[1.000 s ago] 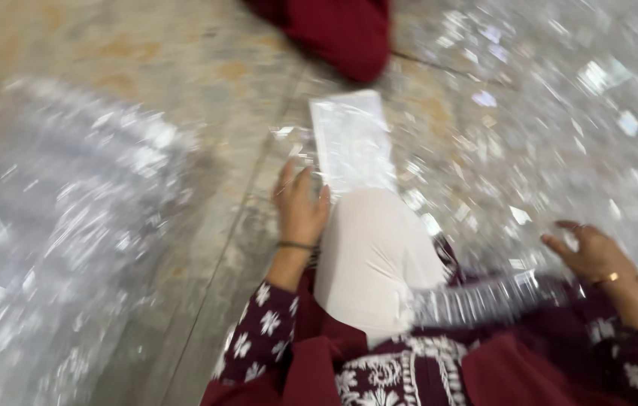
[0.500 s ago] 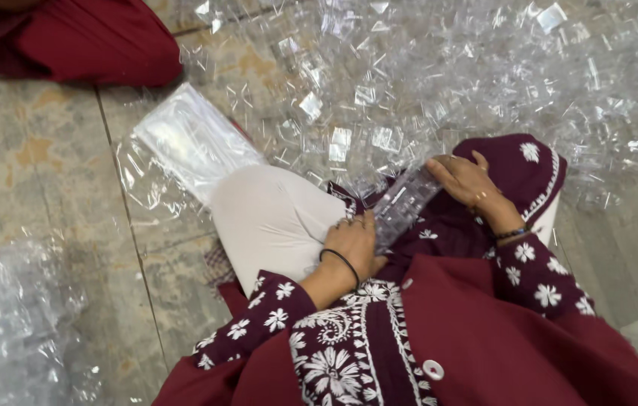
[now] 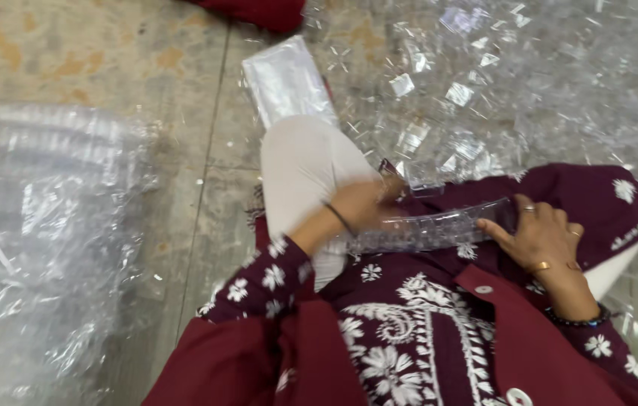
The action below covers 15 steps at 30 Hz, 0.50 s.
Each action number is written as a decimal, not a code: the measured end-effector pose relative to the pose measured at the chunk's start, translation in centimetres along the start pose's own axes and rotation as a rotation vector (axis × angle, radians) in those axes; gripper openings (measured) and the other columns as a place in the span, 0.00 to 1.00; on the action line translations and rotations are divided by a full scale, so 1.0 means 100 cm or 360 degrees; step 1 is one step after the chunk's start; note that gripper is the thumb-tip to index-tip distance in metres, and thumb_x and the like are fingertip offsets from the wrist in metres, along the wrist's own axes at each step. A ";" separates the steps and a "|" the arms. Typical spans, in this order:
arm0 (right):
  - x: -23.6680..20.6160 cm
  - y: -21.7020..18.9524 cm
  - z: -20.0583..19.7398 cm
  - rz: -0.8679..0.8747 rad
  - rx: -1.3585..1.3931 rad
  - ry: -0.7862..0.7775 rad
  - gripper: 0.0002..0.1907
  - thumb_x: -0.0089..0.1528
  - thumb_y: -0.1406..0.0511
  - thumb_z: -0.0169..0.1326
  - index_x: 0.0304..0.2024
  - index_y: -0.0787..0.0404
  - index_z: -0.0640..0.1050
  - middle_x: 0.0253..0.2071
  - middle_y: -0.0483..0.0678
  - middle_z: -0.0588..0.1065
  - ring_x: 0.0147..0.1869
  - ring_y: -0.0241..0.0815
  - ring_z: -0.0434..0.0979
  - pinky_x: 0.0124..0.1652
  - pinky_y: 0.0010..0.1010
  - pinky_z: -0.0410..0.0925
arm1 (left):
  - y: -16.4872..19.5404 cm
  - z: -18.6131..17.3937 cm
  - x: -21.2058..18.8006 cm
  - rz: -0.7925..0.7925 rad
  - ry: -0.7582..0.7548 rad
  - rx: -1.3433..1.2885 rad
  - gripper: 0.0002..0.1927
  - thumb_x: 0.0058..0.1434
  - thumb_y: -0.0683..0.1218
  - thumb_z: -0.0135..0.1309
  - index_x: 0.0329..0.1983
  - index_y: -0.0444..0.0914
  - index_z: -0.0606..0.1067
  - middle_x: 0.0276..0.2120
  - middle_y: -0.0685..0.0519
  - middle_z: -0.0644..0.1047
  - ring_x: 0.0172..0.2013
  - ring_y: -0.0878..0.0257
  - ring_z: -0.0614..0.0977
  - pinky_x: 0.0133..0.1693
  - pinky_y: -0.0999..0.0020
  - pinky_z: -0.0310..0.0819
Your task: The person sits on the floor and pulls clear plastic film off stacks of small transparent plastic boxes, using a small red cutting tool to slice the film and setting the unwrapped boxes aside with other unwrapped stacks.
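Clear plastic cups, nested into a long stack (image 3: 428, 229), are lying across the person's lap, and the fingers of both hands are gripping it: the left hand (image 3: 360, 207) is closing around its left end, while the right hand (image 3: 541, 237) is clasping the right end. Just beyond the knees, loose clear plastic pieces (image 3: 499, 90) are covering the floor (image 3: 108, 60). A flat clear packet (image 3: 285, 79) is lying beside them, and a big plastic bag (image 3: 41, 225) is sitting well apart on the left.

A single head-worn camera looks steeply down, close over the person's lap (image 3: 424, 331), taking in the stone floor (image 3: 93, 53) just ahead.
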State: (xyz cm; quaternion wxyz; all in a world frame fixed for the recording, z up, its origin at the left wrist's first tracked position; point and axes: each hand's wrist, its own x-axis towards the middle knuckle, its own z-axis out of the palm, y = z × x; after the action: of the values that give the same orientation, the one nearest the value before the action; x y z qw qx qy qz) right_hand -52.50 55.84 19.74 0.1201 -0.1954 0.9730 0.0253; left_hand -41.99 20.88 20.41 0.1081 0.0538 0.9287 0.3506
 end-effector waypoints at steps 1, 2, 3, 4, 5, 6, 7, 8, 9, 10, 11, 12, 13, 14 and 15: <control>0.003 -0.001 0.004 0.0072 0.0044 0.0011 0.56 0.52 0.27 0.47 0.68 0.56 0.72 0.55 0.58 0.76 0.60 0.60 0.73 0.50 0.60 0.63 | -0.038 -0.042 -0.004 0.0196 0.0486 0.0529 0.26 0.43 0.53 0.67 0.44 0.37 0.76 0.41 0.44 0.80 0.47 0.48 0.82 0.47 0.55 0.76; 0.005 -0.002 0.006 0.0079 0.0033 -0.0015 0.55 0.53 0.27 0.46 0.69 0.54 0.72 0.55 0.58 0.76 0.61 0.59 0.73 0.51 0.60 0.63 | -0.071 -0.078 0.000 -0.0075 0.1025 0.0285 0.41 0.46 0.56 0.72 0.53 0.27 0.69 0.49 0.34 0.74 0.53 0.43 0.77 0.53 0.54 0.71; 0.007 -0.002 0.008 0.0089 0.0022 -0.0043 0.54 0.54 0.27 0.46 0.70 0.52 0.72 0.55 0.58 0.76 0.61 0.59 0.73 0.52 0.61 0.63 | -0.112 -0.117 0.002 -0.0365 0.1393 0.0254 0.38 0.47 0.56 0.71 0.53 0.29 0.70 0.48 0.35 0.75 0.52 0.43 0.77 0.52 0.53 0.71; 0.007 -0.002 0.009 0.0103 0.0006 -0.0076 0.53 0.55 0.27 0.45 0.71 0.50 0.72 0.56 0.57 0.76 0.62 0.58 0.73 0.53 0.61 0.63 | -0.150 -0.139 -0.011 -0.0687 0.1587 0.0353 0.35 0.49 0.56 0.69 0.52 0.30 0.71 0.48 0.36 0.75 0.51 0.42 0.77 0.51 0.53 0.72; 0.008 -0.002 0.009 0.0090 0.0001 -0.0108 0.51 0.54 0.28 0.44 0.69 0.49 0.73 0.57 0.56 0.76 0.62 0.58 0.73 0.53 0.61 0.64 | -0.182 -0.138 -0.031 -0.0975 0.1584 0.0408 0.32 0.51 0.56 0.68 0.51 0.32 0.72 0.47 0.37 0.76 0.50 0.42 0.78 0.50 0.52 0.73; 0.008 -0.001 0.008 0.0082 -0.0010 -0.0140 0.49 0.54 0.28 0.44 0.67 0.47 0.74 0.58 0.56 0.76 0.63 0.58 0.73 0.54 0.61 0.64 | -0.208 -0.124 -0.052 -0.1253 0.1504 0.0422 0.30 0.52 0.56 0.67 0.50 0.33 0.73 0.46 0.37 0.76 0.49 0.42 0.78 0.50 0.51 0.73; 0.009 0.001 0.005 0.0080 -0.0026 -0.0166 0.47 0.54 0.28 0.43 0.65 0.46 0.75 0.59 0.55 0.76 0.63 0.58 0.74 0.55 0.60 0.64 | -0.225 -0.093 -0.074 -0.1493 0.1354 0.0394 0.27 0.54 0.55 0.66 0.49 0.35 0.73 0.45 0.38 0.77 0.48 0.42 0.79 0.49 0.51 0.74; 0.012 0.003 0.001 0.0087 0.0024 -0.0241 0.47 0.55 0.29 0.43 0.65 0.47 0.75 0.58 0.54 0.78 0.63 0.57 0.75 0.55 0.60 0.66 | -0.235 -0.058 -0.091 -0.1662 0.1195 0.0327 0.24 0.56 0.55 0.65 0.48 0.37 0.74 0.44 0.39 0.77 0.47 0.42 0.79 0.48 0.50 0.74; 0.013 0.006 -0.005 0.0095 0.0079 -0.0321 0.46 0.55 0.30 0.43 0.66 0.47 0.75 0.57 0.54 0.79 0.63 0.56 0.77 0.56 0.59 0.68 | -0.237 -0.023 -0.106 -0.1751 0.1118 0.0272 0.21 0.57 0.55 0.64 0.47 0.38 0.75 0.44 0.40 0.78 0.46 0.42 0.79 0.47 0.50 0.75; 0.017 0.007 -0.013 0.0109 0.0134 -0.0400 0.46 0.56 0.31 0.43 0.66 0.48 0.75 0.56 0.54 0.81 0.63 0.55 0.79 0.57 0.58 0.70 | -0.235 0.002 -0.115 -0.1784 0.1148 0.0239 0.19 0.59 0.55 0.63 0.46 0.40 0.76 0.43 0.41 0.78 0.45 0.42 0.80 0.46 0.49 0.75; 0.023 0.009 -0.023 0.0161 0.0221 -0.0404 0.46 0.57 0.32 0.45 0.67 0.51 0.74 0.54 0.56 0.81 0.59 0.55 0.81 0.55 0.55 0.72 | -0.234 0.018 -0.122 -0.1740 0.1256 0.0239 0.16 0.61 0.55 0.62 0.46 0.42 0.77 0.42 0.42 0.79 0.44 0.42 0.80 0.45 0.48 0.76; 0.028 0.011 -0.036 0.0210 0.0296 -0.0416 0.46 0.59 0.34 0.46 0.67 0.55 0.74 0.52 0.59 0.82 0.56 0.56 0.83 0.53 0.52 0.75 | -0.235 0.020 -0.123 -0.1641 0.1427 0.0262 0.14 0.63 0.53 0.61 0.45 0.40 0.76 0.40 0.42 0.79 0.41 0.42 0.80 0.43 0.48 0.75; 0.031 0.009 -0.048 0.0251 0.0369 -0.0436 0.46 0.60 0.35 0.47 0.68 0.59 0.73 0.50 0.61 0.83 0.52 0.56 0.86 0.51 0.49 0.78 | -0.235 0.018 -0.123 -0.1551 0.1595 0.0286 0.13 0.64 0.51 0.61 0.44 0.39 0.76 0.37 0.42 0.78 0.38 0.41 0.80 0.40 0.48 0.74; 0.033 0.005 -0.062 0.0174 0.0334 -0.0337 0.45 0.60 0.37 0.48 0.68 0.60 0.73 0.51 0.61 0.82 0.52 0.55 0.86 0.51 0.48 0.78 | -0.226 0.003 -0.121 -0.1453 0.1765 0.0313 0.12 0.66 0.50 0.61 0.43 0.38 0.75 0.35 0.41 0.78 0.36 0.41 0.80 0.37 0.48 0.74; 0.035 0.001 -0.077 0.0098 0.0302 -0.0240 0.44 0.60 0.38 0.49 0.68 0.60 0.73 0.53 0.60 0.82 0.52 0.54 0.85 0.51 0.46 0.78 | -0.216 -0.021 -0.113 -0.1253 0.1866 0.0446 0.10 0.64 0.47 0.61 0.40 0.37 0.75 0.34 0.43 0.78 0.36 0.42 0.80 0.37 0.49 0.74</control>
State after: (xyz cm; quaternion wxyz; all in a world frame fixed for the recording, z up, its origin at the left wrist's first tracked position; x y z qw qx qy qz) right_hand -57.40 53.84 26.39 0.2099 -0.1506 0.9648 -0.0486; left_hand -32.07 1.41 9.47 -0.2978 -0.4689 0.8206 0.1345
